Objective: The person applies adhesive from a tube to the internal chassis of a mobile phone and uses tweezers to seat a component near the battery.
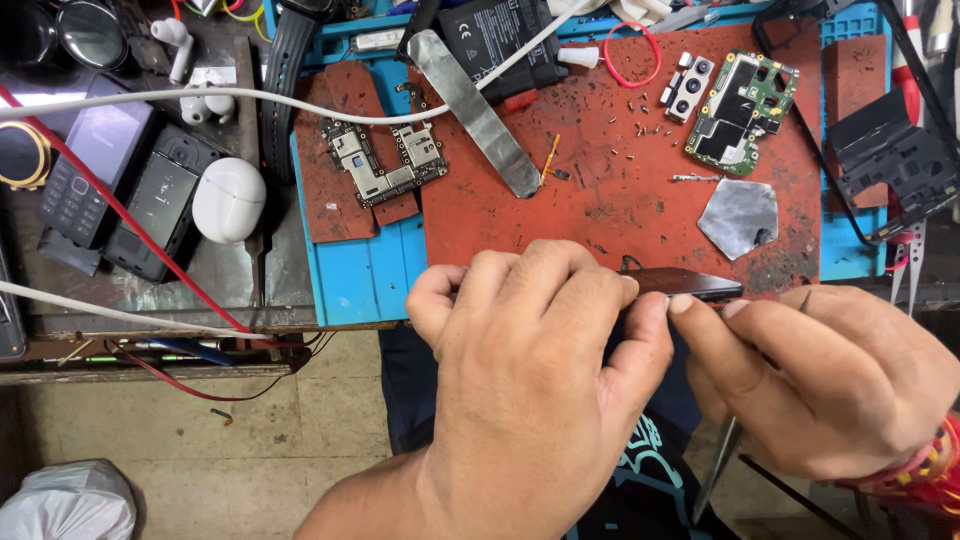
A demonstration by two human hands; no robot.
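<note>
Left hand: your left hand (pixel 530 360) sits at lower centre of the frame, fingers curled tight around a dark phone body (pixel 685 283), thumb pressed against its near edge.
Right hand: your right hand (pixel 830 385) comes in from the lower right, fingers pinched narrow on a thin metal tool (pixel 720 465); its forefinger tip touches your left thumb at the phone's edge.
Phone body: it is held edge-on, just in front of the near rim of the red mat (pixel 600 210), at centre frame; most of it is hidden by your left fingers.
Tool: the shaft runs down and left below your right palm; you cannot tell where its tip sits, as the fingers cover it.
On the mat: a flat metal pry blade (pixel 475 110) lies diagonally at upper centre, a green circuit board (pixel 742 110) at upper right with a small camera module (pixel 690 85) just beside it, a silver foil piece (pixel 740 215) below that, and loose screws (pixel 650 125) scattered between.
Left of the mat: a second circuit board (pixel 385 160) rests on a smaller red piece over the blue tray (pixel 365 275).
Far left: a white earbud case (pixel 228 200), two dark phones (pixel 130 185) just beside it, and a white cable (pixel 200 97) crossing above them.
Wrist: red and yellow threads (pixel 935 455) wrap your right wrist at the frame's right edge.
</note>
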